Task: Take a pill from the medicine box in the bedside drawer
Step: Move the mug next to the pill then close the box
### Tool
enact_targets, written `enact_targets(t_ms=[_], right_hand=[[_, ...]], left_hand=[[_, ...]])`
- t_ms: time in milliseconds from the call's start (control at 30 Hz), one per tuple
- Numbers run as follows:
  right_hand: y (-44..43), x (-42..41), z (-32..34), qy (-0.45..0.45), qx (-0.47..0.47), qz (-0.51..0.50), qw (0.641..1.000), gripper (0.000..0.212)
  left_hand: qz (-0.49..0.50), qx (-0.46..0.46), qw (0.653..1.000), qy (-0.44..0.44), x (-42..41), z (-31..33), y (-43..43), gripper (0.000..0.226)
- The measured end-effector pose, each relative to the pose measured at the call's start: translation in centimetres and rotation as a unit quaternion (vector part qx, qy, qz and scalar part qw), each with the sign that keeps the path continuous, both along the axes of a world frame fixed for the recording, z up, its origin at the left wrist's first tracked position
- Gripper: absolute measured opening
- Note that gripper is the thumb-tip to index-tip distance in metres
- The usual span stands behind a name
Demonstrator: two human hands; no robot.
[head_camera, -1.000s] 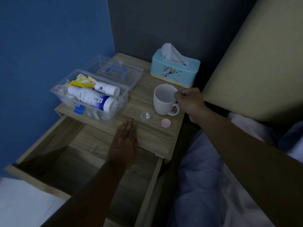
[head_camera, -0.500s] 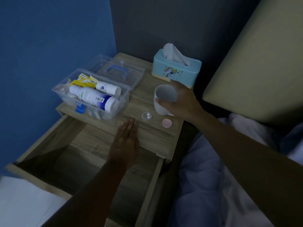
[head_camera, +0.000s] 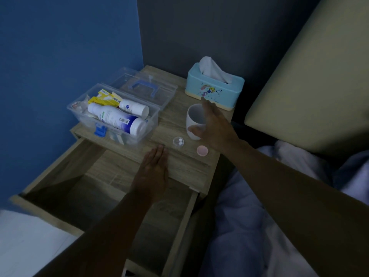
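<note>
The clear medicine box stands open on the bedside table with white bottles and packets inside. A small clear cup with two white pills sits near the table's front edge, a pink cap to its right. My left hand lies flat on the front edge, just left of the pill cup, holding nothing. My right hand is spread open against the right side of a white mug, thumb at its lower front, fingers stretched past the rim. The drawer below is pulled out.
The box's clear lid with a blue handle lies behind the box. A light-blue tissue box stands at the back right. Blue wall on the left, padded headboard and bedding on the right.
My right hand went from the mug's handle to around its body, and now its fingers have spread open. The handle no longer shows. My left hand has stayed put.
</note>
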State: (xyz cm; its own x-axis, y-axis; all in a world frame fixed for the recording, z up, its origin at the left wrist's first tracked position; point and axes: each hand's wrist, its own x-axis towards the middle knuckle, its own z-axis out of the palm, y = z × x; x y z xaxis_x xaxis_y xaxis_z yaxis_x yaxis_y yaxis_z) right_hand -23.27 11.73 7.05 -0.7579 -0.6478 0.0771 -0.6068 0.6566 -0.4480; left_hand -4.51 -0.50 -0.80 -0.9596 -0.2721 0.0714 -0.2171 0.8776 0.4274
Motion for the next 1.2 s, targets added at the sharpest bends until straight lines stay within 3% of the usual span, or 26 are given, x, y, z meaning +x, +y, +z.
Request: enact_targets(t_ms=[67,167,233,367,500,633,800,900,1000,1067,1100,1200], right_hand=[[0.1,1.0,-0.1,0.049,0.013,0.015,0.999,0.097],[-0.7,3.3,0.1,0.135,-0.052,0.054,0.988,0.079],[-2.1,4.7,0.3,0.138,-0.114,0.085,0.98,0.066],[-6.7,6.6,1.4,-0.015,-0.222,0.108,0.969,0.056],[-12.4,6.4,2.7,-0.16,-0.237,-0.034,0.958,0.061],[-17.1,4.0,2.4,-0.358,-0.216,-0.218,0.882,0.062],[-18.0,2.0,1.4,-0.471,-0.31,-0.247,0.788,0.043],[-17.7,1.6,1.2,-0.463,-0.365,-0.251,0.768,0.052],[-17.7,1.9,2.0,-0.367,-0.437,-0.263,0.778,0.068],[-17.8,2.6,3.0,-0.304,-0.508,-0.249,0.766,0.069],[-17.8,2.9,3.4,-0.279,-0.522,-0.228,0.773,0.066],[-17.1,4.6,3.2,-0.205,-0.458,-0.143,0.853,0.062]], left_hand=[[-0.004,0.034,0.999,-0.014,-0.1,0.4,-0.6,0.052],[0.033,0.073,0.997,0.013,1.7,1.3,-2.0,0.046],[0.072,0.083,0.992,0.063,4.0,1.9,-2.8,0.035],[0.159,0.116,0.973,0.119,7.1,2.7,-5.5,0.029],[0.239,0.078,0.942,0.224,6.6,3.8,-9.7,0.038],[0.257,0.124,0.944,0.165,4.9,4.1,-12.6,0.066],[0.208,0.174,0.955,0.119,3.6,3.9,-13.4,0.071],[0.205,0.201,0.952,0.109,3.3,4.0,-13.0,0.075],[0.205,0.206,0.951,0.11,3.1,4.4,-13.2,0.075],[0.203,0.208,0.951,0.103,3.1,4.6,-13.2,0.075],[0.202,0.212,0.951,0.097,3.2,4.8,-13.2,0.076],[0.203,0.231,0.949,0.073,3.5,5.2,-13.3,0.079]])
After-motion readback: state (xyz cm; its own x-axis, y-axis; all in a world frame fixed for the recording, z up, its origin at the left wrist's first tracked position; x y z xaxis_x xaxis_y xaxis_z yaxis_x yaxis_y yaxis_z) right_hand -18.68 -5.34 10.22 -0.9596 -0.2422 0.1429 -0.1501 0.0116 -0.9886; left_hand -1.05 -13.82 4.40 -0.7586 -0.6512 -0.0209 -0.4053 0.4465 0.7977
